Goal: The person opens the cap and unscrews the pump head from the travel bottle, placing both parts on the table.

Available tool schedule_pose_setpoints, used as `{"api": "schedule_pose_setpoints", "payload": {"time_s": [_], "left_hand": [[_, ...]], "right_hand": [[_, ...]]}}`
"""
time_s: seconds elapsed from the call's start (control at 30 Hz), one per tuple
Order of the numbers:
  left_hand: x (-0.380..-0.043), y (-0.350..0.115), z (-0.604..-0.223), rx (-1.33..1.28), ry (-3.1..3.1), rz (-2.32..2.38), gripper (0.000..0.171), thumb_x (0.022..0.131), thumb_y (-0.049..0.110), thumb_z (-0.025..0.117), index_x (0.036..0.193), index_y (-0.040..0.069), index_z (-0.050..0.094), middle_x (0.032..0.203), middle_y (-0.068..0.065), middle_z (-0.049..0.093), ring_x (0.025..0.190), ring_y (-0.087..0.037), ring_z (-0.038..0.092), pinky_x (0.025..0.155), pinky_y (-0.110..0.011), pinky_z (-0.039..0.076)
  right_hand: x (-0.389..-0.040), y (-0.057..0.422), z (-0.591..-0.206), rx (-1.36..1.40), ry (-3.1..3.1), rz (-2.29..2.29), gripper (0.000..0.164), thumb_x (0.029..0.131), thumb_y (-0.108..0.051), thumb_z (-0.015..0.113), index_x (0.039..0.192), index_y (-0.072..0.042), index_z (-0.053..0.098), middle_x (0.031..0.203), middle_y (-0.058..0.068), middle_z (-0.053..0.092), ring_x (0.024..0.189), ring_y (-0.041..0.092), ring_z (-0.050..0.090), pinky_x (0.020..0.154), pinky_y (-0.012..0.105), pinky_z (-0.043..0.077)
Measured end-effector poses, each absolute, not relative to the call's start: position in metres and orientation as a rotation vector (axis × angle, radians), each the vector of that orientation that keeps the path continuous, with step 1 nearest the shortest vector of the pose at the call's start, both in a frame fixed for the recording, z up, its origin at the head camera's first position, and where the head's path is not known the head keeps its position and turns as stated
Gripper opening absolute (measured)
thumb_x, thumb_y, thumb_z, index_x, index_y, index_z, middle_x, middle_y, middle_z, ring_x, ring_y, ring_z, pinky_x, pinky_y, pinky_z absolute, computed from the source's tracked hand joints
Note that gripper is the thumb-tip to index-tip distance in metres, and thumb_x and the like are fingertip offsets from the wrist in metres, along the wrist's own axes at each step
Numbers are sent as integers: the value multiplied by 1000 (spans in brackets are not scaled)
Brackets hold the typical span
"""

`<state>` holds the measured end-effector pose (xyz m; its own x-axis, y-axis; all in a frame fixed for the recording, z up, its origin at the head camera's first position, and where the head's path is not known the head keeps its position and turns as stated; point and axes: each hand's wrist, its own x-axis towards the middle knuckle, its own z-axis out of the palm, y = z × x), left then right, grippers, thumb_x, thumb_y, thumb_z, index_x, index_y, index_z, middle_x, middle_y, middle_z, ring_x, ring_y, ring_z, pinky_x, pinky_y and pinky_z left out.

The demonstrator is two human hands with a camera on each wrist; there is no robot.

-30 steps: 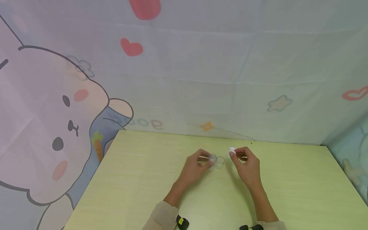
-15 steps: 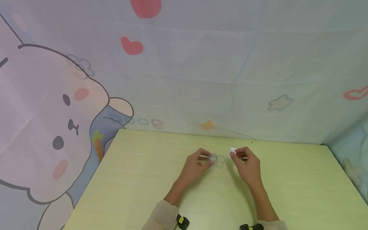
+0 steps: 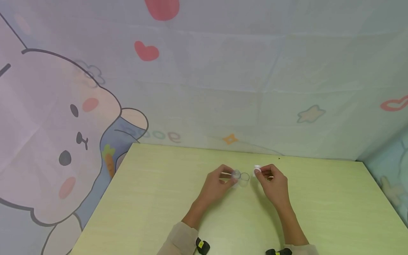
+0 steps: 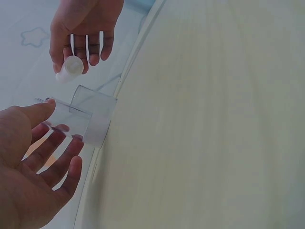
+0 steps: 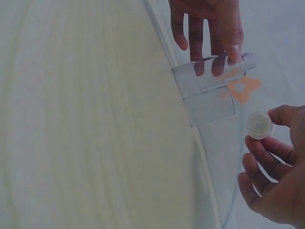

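My left hand (image 3: 215, 184) holds a clear bottle (image 5: 209, 71) between thumb and fingers. The bottle stands upright, and its threaded neck (image 5: 248, 61) carries no cap. Right beside it is a clear open-topped cup (image 5: 212, 106), its round rim showing in the head view. My right hand (image 3: 276, 184) pinches a small white bottle (image 3: 257, 170) between thumb and fingertips, to the right of the cup. It is held up off the table, and its round base (image 5: 259, 125) faces the right wrist camera. The other fingers of this hand are loosely bent.
The pale yellow-green table (image 3: 153, 198) reaches back to a hanging printed cloth (image 3: 223, 88). A tiny dark speck (image 3: 279, 158) lies near the back edge. Beige sleeves and black wrist straps (image 3: 202, 246) are at the front.
The small white bottle in my right hand has shifted and tilted very slightly. My left hand, the clear bottle and the cup stay in place.
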<state>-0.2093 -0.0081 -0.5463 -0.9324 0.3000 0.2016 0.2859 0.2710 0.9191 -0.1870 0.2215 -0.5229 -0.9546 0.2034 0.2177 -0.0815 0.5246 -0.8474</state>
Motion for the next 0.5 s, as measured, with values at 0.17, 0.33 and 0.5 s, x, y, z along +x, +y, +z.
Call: {"api": "schedule_pose_setpoints", "payload": {"time_s": [0.17,0.33,0.5], "left_hand": [[-210,-7,-546,587,2499,1793,24,101,30,77,121,20,68,125,6,72,116,-20,71,92,-35,58],[-210,-6,-545,582,2503,1782,24,101,31,77,121,22,68,125,8,71,116,-17,71,93,-34,57],[-209,-5,-544,582,2500,1786,24,101,30,77,121,21,68,125,7,72,116,-18,71,93,-35,58]], "right_hand": [[-187,222,-523,-105,-2479,1408,27,102,-32,74,106,-6,71,98,10,73,92,20,64,78,18,50],[-187,224,-524,-105,-2486,1414,28,102,-33,73,106,-5,71,97,11,73,92,21,65,77,18,50],[-187,225,-526,-104,-2509,1407,29,102,-33,73,106,-4,71,97,11,74,91,20,66,77,19,51]]}}
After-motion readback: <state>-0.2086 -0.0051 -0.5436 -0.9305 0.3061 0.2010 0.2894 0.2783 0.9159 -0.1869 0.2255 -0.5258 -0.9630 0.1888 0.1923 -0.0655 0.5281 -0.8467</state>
